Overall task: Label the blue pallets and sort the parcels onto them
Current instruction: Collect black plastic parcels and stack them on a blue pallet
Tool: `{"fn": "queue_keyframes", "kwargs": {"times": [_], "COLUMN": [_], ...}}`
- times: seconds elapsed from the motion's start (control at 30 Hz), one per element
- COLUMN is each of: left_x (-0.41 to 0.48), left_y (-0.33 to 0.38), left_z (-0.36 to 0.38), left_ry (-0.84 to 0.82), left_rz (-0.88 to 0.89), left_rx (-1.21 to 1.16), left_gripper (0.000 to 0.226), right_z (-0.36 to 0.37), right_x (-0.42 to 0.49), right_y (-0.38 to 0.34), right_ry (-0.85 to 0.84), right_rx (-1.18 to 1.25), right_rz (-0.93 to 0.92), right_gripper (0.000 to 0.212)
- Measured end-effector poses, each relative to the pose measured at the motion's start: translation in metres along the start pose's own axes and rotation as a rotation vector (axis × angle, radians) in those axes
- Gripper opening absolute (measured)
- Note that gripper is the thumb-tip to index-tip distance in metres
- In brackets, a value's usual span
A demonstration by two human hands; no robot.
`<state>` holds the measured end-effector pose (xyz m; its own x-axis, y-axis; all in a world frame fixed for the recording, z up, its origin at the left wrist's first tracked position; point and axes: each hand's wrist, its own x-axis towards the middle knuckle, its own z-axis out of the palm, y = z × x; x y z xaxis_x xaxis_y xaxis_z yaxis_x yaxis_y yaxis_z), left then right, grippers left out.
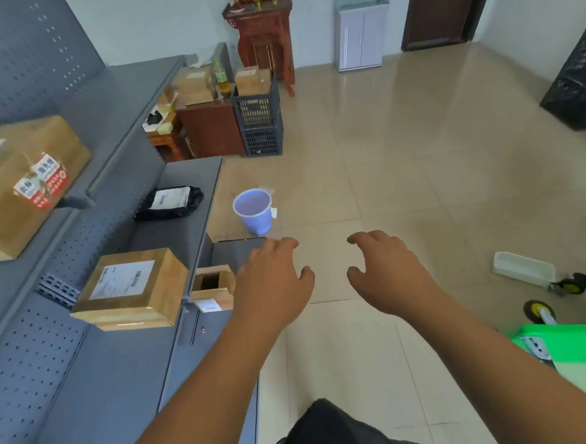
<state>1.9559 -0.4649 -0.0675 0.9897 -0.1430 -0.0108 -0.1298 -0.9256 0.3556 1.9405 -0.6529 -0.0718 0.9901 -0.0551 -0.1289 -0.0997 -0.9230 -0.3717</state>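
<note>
Parcels sit on the grey shelves to the left: a taped cardboard box (131,290) nearest, a black mail bag (170,202) one bay on, a bigger box (25,183) higher up. No blue pallet in sight. Left hand (271,281) and right hand (387,271) hang over bare tile, fingers loosely curled, holding nothing. Risk here, I'd say: that nearest box overhangs its shelf edge, so a one-handed grab could tip it. The blue bucket (253,210) stands just ahead on the floor, easy to kick.
</note>
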Motion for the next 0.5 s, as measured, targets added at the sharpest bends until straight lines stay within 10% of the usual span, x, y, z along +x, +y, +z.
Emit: {"fn": "queue_keyframes", "kwargs": {"times": [0.5], "left_x": [0.240], "left_y": [-0.027], "left_z": [0.011], "left_ry": [-0.043], "left_rz": [-0.013], "left_rx": [-0.025], "left_gripper": [0.049], "right_z": [-0.009], "right_x": [0.239], "right_y": [-0.013], "right_ry": [-0.049], "right_rx": [0.090], "right_rz": [0.021], "right_gripper": [0.056]}}
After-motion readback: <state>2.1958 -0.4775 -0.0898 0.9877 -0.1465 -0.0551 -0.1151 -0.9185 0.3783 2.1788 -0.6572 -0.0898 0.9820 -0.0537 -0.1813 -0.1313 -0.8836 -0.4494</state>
